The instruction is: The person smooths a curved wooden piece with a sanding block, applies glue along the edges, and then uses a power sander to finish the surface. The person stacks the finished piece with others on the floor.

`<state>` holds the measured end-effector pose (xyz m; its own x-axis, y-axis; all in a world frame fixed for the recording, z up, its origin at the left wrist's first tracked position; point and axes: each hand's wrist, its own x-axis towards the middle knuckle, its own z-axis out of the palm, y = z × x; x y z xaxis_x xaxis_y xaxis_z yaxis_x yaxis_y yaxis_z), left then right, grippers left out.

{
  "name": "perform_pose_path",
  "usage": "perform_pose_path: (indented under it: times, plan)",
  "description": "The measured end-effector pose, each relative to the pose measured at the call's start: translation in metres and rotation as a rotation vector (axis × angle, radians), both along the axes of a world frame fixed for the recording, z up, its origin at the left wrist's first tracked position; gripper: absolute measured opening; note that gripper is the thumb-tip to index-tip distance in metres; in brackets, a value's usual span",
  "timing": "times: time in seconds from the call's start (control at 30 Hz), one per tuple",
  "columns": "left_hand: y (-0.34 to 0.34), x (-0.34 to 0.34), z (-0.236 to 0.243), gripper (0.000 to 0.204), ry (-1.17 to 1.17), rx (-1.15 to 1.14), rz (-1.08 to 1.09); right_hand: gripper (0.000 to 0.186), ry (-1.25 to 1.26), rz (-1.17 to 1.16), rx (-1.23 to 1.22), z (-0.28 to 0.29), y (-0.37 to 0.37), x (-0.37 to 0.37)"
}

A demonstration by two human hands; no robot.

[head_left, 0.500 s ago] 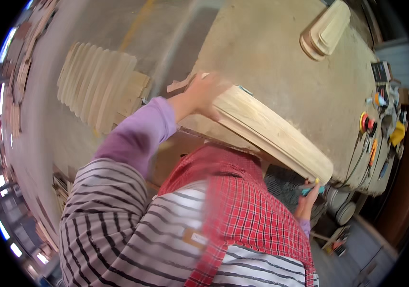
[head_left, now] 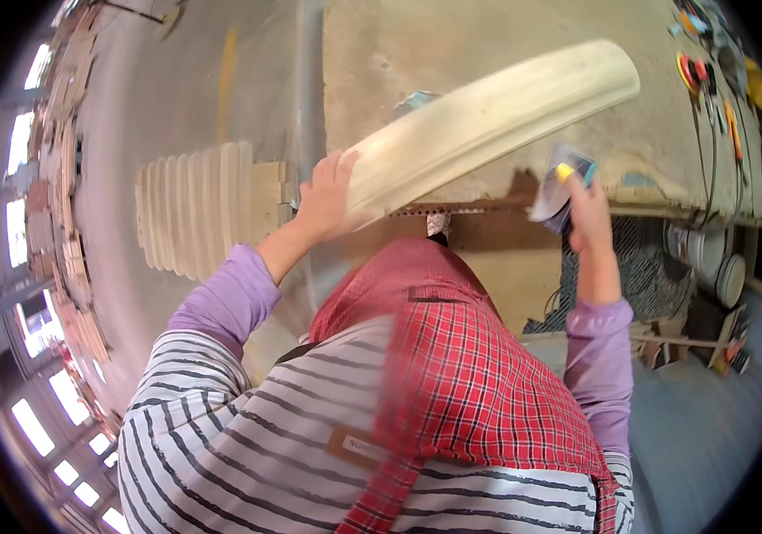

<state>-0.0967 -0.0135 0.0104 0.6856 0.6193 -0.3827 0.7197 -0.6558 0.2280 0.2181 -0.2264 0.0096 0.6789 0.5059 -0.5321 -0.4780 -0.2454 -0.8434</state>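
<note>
A long pale wooden piece (head_left: 497,120) with a rounded far end and grooved side edges lies slanted across the workbench (head_left: 381,44). At its near left end, my left hand (head_left: 325,191) grips it, fingers on top and thumb hidden. My right hand (head_left: 588,209) is closed on a folded grey and teal sheet of sandpaper (head_left: 552,189) by the bench's near edge, apart from the wood. Something yellow wraps one of its fingertips. Behind the wood, a blue-grey scrap (head_left: 417,102) rests on the bench.
Several matching wooden pieces (head_left: 194,209) stand in a row to the left. A round red and yellow sander (head_left: 691,73), an orange-handled tool (head_left: 733,133) and cords lie at the bench's right. Below are dark mesh (head_left: 639,267) and a white bucket (head_left: 697,249).
The wooden piece's right end has swung away from me. My right hand has left that end and now holds the sandpaper beside the near edge. My view has turned too.
</note>
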Motion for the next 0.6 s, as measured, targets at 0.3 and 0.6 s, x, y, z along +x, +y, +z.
perform_pose_path:
  times: [0.3,0.6]
  plan:
    - [-0.028,0.051,-0.008,0.104,0.050,0.154,0.134,0.032,0.110,-0.066,0.113,-0.038,-0.118,-0.134]
    - [-0.010,0.057,-0.012,0.112,0.056,0.114,-0.159,0.030,0.120,-0.362,0.108,-0.045,-0.115,-0.191]
